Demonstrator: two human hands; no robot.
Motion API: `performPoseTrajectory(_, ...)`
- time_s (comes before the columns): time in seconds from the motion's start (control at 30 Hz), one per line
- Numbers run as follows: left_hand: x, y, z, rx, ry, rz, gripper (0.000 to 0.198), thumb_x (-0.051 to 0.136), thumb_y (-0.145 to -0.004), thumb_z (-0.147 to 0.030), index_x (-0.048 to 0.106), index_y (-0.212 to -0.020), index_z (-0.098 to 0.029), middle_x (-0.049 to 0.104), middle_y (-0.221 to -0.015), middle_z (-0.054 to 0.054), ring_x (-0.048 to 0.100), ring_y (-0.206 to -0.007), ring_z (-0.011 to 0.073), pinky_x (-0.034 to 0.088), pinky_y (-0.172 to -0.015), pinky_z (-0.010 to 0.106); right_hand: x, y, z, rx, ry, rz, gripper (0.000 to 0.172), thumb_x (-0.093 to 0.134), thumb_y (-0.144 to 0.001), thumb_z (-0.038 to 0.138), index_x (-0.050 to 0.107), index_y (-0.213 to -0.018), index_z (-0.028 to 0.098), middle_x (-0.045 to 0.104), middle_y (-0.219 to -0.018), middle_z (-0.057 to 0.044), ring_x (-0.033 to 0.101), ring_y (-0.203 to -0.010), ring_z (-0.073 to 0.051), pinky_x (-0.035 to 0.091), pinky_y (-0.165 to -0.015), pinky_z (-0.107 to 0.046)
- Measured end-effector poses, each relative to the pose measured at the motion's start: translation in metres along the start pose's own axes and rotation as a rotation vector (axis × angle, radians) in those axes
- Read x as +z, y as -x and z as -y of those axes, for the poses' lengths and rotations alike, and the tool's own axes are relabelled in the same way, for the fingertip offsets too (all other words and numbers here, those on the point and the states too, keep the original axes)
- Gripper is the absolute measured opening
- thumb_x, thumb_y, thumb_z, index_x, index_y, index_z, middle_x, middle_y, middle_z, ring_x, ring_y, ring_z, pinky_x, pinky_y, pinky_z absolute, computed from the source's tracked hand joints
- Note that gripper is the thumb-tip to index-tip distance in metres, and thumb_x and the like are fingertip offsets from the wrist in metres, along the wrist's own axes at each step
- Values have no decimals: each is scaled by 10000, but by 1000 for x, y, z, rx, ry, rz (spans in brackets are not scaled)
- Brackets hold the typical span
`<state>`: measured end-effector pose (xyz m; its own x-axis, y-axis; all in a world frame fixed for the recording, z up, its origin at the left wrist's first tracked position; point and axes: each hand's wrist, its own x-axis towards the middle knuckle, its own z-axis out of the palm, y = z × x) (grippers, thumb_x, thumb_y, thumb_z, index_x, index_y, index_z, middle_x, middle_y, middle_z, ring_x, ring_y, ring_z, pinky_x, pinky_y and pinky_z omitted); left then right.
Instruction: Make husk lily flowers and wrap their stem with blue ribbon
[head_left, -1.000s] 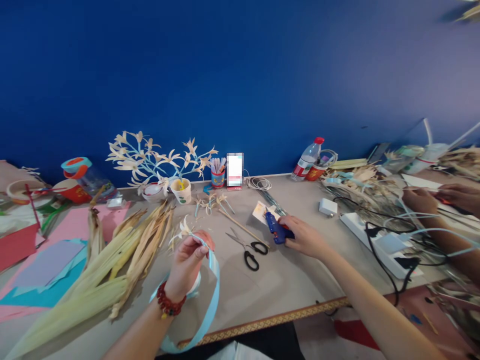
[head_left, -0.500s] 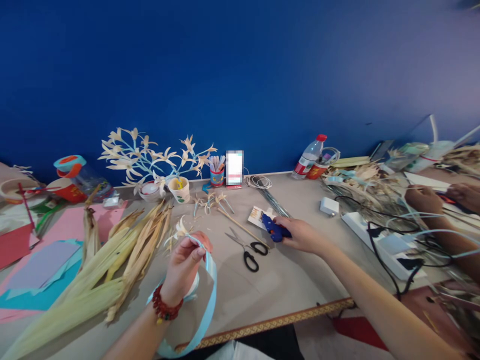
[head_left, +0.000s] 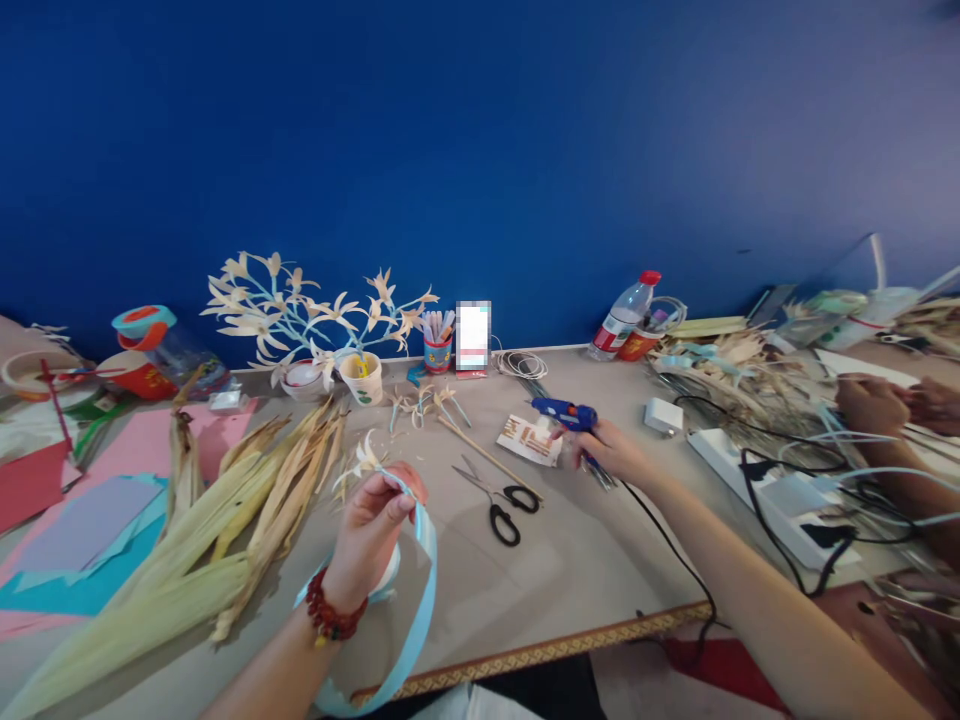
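Pinched in the fingers of my left hand (head_left: 382,520) is a small corn-husk flower (head_left: 367,456) with cream petals, its stem met by light blue ribbon (head_left: 424,580). The ribbon loops down past the table edge; part of its roll shows behind my wrist. My right hand (head_left: 611,450) is closed round the handle of a blue glue gun (head_left: 566,412), lifted above the table with its nozzle to the left. Below the gun lies a white and brown card (head_left: 529,440). Black-handled scissors (head_left: 504,505) and a thin stick (head_left: 487,455) lie between my hands.
Corn husks (head_left: 150,580) and coloured paper (head_left: 90,530) cover the left side. Husk flowers stand in a paper cup (head_left: 361,380) at the back. A bottle (head_left: 624,318), a white power strip (head_left: 757,490) with cables and a co-worker's hands (head_left: 870,405) are on the right.
My right hand has raised the glue gun off the card and turned it level, baring more of the card and the black cord. My left hand stays nearly still with the flower and ribbon.
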<state>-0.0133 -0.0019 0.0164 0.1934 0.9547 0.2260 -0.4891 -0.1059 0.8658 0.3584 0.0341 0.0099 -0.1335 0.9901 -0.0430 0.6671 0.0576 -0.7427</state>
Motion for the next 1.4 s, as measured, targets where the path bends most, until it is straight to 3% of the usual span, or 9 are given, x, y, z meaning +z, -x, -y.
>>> performPoseTrajectory(0.2,1,1,2,-6,35,6,130,731,-798,-289,656,-752,-193,557,-708,11,504,-688,143,382,-575,254,-34,-1,33,17,-86,4,304,441,-890,350,609,-1040,146,558,-477,45,523,-462,-148,424,-517,-264)
performPoseTrajectory(0.53,6,0,6,-67,49,-17,210,763,-762,-311,610,-714,-174,568,-719,8,527,-681,133,409,-612,255,-75,-2,81,-147,142,-111,221,503,-875,368,580,-975,187,536,-526,41,522,-502,-156,441,-550,-282)
performPoseTrajectory(0.67,6,1,9,-96,33,-31,224,768,-751,-321,607,-710,-170,565,-732,11,525,-677,132,411,-600,253,-103,0,117,-159,337,-273,219,534,-859,400,583,-934,200,593,-594,14,544,-490,-157,434,-558,-295)
performPoseTrajectory(0.83,6,2,10,-104,36,-26,229,768,-751,-334,613,-709,-170,564,-727,10,513,-665,127,403,-597,249,-142,3,158,-235,562,-517,224,573,-846,415,583,-896,197,579,-542,19,554,-522,-159,403,-576,-290)
performPoseTrajectory(1.03,5,3,9,-85,55,15,181,751,-779,-295,627,-722,-176,563,-737,7,514,-696,127,398,-619,244,-175,2,190,-328,682,-703,281,517,-907,387,638,-942,135,645,-669,5,571,-599,-101,430,-662,-294)
performPoseTrajectory(1.17,6,3,8,-80,69,19,168,746,-786,-298,642,-733,-177,564,-741,7,517,-691,126,401,-621,250,-169,-2,181,-299,525,-625,255,517,-917,347,622,-931,115,620,-608,29,528,-504,-63,419,-597,-250)
performPoseTrajectory(1.27,6,3,8,-90,58,11,197,760,-770,-320,638,-718,-174,566,-737,8,512,-672,125,408,-621,259,-146,-6,157,-192,460,-479,202,616,-865,342,585,-923,151,593,-533,41,532,-479,-100,404,-555,-251)
performPoseTrajectory(1.4,5,2,10,-83,29,-7,234,782,-741,-346,626,-718,-174,569,-734,10,516,-680,133,415,-621,263,-110,-10,122,-98,386,-310,173,582,-876,354,539,-916,192,567,-499,45,546,-466,-149,412,-533,-275)
